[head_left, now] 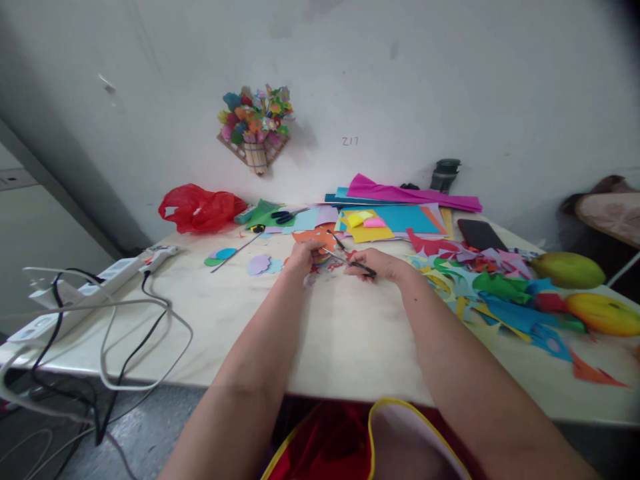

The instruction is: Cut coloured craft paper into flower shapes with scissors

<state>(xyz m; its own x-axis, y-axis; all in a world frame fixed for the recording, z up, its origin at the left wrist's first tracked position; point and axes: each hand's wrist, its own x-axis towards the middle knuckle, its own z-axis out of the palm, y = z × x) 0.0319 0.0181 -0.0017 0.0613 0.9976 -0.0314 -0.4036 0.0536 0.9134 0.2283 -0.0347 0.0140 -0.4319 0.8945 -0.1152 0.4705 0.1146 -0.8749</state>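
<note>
Above the middle of the table my left hand (303, 255) pinches a piece of orange paper (316, 236). My right hand (376, 264) grips a pair of scissors (364, 269) by dark handles. The scissors' blades point left toward the paper at my left fingers; whether they touch it is hard to make out. Small paper scraps (325, 265) lie on the table between my hands. A thin dark tool (336, 240) rests just behind them. Left of my left hand lie scalloped lilac paper cutouts (259, 265).
Paper offcuts (500, 287), two mangoes (568, 269) and a phone (481, 235) are at right. Coloured sheets (400, 220) lie at the back, beside other scissors (285, 217). A red plastic bag (200, 208) is back left. A power strip (80, 300) with loose cables is on the left edge.
</note>
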